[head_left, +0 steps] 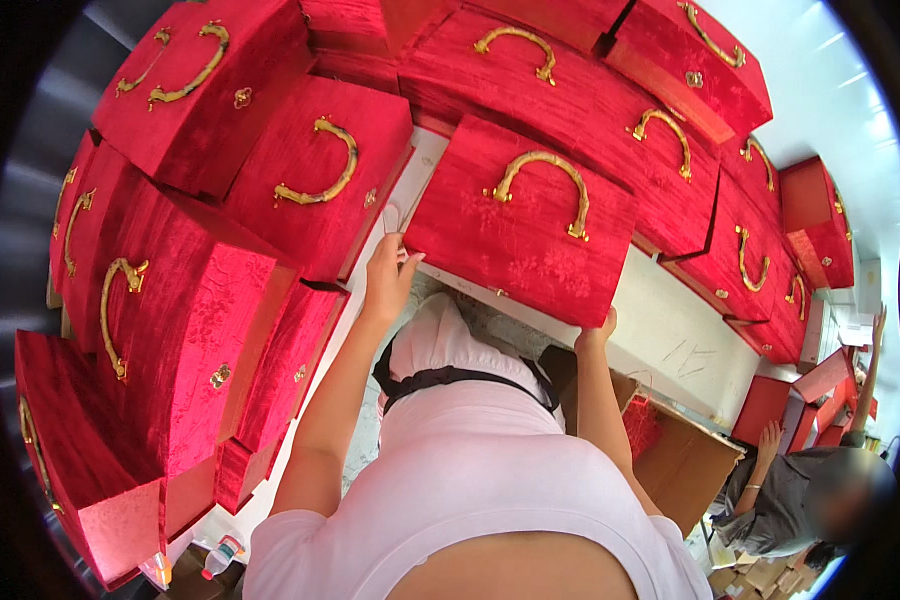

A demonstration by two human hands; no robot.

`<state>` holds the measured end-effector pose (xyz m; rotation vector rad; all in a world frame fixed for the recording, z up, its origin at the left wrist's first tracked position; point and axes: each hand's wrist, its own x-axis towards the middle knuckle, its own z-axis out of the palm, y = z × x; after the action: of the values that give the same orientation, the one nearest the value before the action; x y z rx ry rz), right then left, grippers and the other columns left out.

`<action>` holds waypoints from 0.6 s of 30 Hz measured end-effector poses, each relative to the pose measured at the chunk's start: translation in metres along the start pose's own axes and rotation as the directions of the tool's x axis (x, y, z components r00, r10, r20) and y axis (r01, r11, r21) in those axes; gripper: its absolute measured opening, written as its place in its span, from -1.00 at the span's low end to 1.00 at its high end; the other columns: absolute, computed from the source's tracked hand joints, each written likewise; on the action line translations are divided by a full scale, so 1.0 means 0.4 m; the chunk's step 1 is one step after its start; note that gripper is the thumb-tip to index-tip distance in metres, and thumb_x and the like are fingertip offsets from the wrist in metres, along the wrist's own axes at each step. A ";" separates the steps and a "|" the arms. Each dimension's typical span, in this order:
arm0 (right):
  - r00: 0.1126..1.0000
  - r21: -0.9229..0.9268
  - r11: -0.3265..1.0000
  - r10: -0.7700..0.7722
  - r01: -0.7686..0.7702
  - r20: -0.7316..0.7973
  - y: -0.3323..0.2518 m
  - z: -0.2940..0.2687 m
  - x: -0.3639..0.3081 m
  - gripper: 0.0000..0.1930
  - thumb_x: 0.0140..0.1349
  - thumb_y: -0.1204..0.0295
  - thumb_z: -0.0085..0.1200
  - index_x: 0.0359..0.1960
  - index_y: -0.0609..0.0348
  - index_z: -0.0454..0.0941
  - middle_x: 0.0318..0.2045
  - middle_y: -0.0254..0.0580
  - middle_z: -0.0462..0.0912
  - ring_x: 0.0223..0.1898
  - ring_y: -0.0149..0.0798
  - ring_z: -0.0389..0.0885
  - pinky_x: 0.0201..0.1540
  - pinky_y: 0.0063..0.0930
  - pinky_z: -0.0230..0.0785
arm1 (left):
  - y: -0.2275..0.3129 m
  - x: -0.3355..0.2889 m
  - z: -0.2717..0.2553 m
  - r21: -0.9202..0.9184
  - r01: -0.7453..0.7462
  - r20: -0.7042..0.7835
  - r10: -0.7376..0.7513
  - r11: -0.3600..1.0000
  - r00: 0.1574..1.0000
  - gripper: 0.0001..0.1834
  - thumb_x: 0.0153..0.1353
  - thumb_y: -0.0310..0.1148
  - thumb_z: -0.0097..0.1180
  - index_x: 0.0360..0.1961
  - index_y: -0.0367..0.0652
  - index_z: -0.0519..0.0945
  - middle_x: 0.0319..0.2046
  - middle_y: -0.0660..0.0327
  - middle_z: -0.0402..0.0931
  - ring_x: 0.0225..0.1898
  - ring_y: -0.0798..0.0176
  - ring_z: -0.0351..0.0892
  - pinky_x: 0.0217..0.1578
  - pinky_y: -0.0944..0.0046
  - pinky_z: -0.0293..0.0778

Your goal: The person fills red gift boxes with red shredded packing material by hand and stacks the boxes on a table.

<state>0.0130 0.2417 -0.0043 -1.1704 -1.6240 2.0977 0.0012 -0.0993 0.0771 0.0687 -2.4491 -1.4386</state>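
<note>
While both arms reach forward from the white shirt (490,470), the left hand (388,275) grips the near left corner of a red fabric-covered case (515,245) and the right hand (597,332) is curled round its near right corner. That case sits in front of the person, over the white table (680,325), with its gold bamboo-shaped handle (542,157) arching up from the lid; whether its underside touches the tabletop cannot be told. Matching red cases (315,120) crowd the left side and the far side, several stacked. Below the table's right part stands an open cardboard carton (685,465). At lower left is a clear bottle (220,556) with a red cap. At far right, a co-worker in grey (785,500) has one arm raised.
</note>
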 end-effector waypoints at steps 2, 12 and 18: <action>0.963 0.037 0.964 0.266 -0.265 -0.049 -0.003 -0.037 -0.046 -0.86 0.13 0.31 -0.06 -0.35 0.07 0.39 -0.51 -0.33 0.47 -0.49 -0.37 0.46 -0.47 -0.49 0.33 | -0.007 -0.001 0.002 -0.017 0.009 0.003 -0.009 1.000 1.000 -0.69 0.02 -0.46 0.17 -0.27 -0.34 0.35 -0.45 -0.05 0.36 -0.43 -0.02 0.39 -0.40 0.15 0.35; 0.733 -0.488 0.847 0.468 -0.211 0.494 -0.054 0.073 -0.245 -0.77 0.13 0.33 0.06 -0.21 0.14 0.51 -0.35 -0.30 0.59 -0.43 -0.53 0.46 -0.41 -0.67 0.25 | 0.010 0.046 -0.033 0.140 0.045 0.138 -0.064 0.989 0.988 -0.49 -0.05 -0.12 0.27 -0.52 -0.33 0.27 -0.61 0.01 0.33 -0.58 0.11 0.38 -0.53 0.21 0.32; 0.855 -0.340 0.919 0.006 0.200 0.519 0.036 0.147 -0.282 -0.83 0.09 0.37 0.14 -0.36 0.20 0.60 -0.51 -0.39 0.60 -0.56 -0.46 0.47 -0.47 -0.61 0.29 | 0.040 0.057 -0.055 0.306 0.139 0.361 -0.250 0.942 0.899 -0.40 -0.08 -0.03 0.27 -0.23 -0.37 0.42 -0.56 0.03 0.48 -0.58 0.24 0.46 -0.52 0.28 0.39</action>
<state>0.0484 0.1257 0.0361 -0.6026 -2.3648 2.2069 -0.0128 -0.1142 0.1061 0.0953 -3.0453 -1.2773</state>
